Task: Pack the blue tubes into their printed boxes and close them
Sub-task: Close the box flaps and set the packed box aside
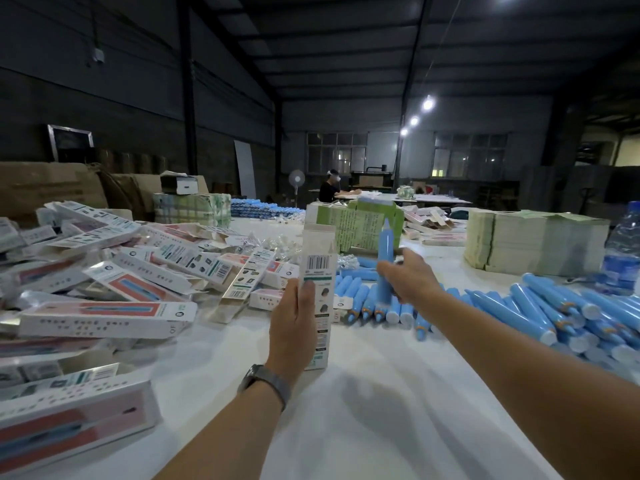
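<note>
My left hand (294, 323) grips a tall white printed box (318, 271) upright, its bottom end on the table and its top flap open. To its right my right hand (408, 278) holds a blue tube (385, 261) upright, tip upward, a little apart from the box. Several loose blue tubes (540, 313) lie on the white table (363, 410) to the right and behind my hands.
A heap of printed boxes (104, 299) covers the table's left side. Stacks of green paper (533, 244) and an open green carton (360, 226) stand behind. A water bottle (623, 251) is at the right edge. A person sits far back.
</note>
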`<state>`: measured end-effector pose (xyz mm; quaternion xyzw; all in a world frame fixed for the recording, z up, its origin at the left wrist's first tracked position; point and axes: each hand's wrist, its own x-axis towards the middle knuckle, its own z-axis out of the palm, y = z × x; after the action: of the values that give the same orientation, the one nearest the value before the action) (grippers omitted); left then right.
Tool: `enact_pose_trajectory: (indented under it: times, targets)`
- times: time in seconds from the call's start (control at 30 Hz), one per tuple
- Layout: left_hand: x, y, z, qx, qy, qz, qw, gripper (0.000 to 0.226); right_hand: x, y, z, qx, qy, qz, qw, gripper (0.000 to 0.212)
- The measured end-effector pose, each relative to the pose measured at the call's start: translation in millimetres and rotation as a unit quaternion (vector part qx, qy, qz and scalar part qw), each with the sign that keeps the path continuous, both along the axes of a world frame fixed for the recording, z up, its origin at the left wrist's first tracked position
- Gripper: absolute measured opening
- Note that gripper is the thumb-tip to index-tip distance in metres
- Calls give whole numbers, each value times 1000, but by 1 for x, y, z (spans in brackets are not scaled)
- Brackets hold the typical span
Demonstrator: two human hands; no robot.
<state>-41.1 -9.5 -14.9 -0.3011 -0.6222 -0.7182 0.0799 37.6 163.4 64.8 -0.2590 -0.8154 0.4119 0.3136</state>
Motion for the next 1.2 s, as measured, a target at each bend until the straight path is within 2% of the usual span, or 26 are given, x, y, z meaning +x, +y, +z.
enact_pose_trajectory:
  times: [0.1,0.2,0.27,0.33,0.4,0.5,0.57,0.7,0.73,0.83,0.97,1.03,1.1,1.2]
  targets:
    - [4,0,2,-21,32,33,999,48,5,-33,35,-98,193,103,971,28]
    - [8,-2,2,-61,82,71,992,54,9,-63,59,-82,274,162,945,15]
    - [11,-2,2,-82,106,88,987,50,7,-76,64,-5,267,175,948,16]
    - [11,-3,2,-87,109,101,985,42,3,-85,62,96,206,160,961,19]
    - [10,-3,2,-93,109,114,983,34,0,-88,57,144,151,135,969,23]
    - [8,-3,1,-99,112,123,981,29,-3,-88,51,161,137,123,970,26]
    - [6,-1,2,-96,109,132,981,23,-5,-90,51,175,165,124,963,28]
    - [4,1,2,-93,102,147,979,24,-9,-94,52,171,238,160,943,51]
    - [3,1,2,-92,102,148,979,25,-10,-93,52,178,241,164,940,46]
    - [0,0,1,-78,103,168,977,25,-20,-91,49,218,246,154,932,17]
    - [-11,-6,5,-7,41,213,976,21,-41,-81,37,145,293,123,937,16]
    - [-18,-12,5,25,0,228,973,20,-59,-68,22,142,219,94,961,13]
    - [-25,-17,3,36,-14,243,969,19,-81,-52,0,169,67,73,981,15]
    - [-30,-17,-1,42,-6,240,970,18,-112,-34,-31,206,-115,69,969,32]
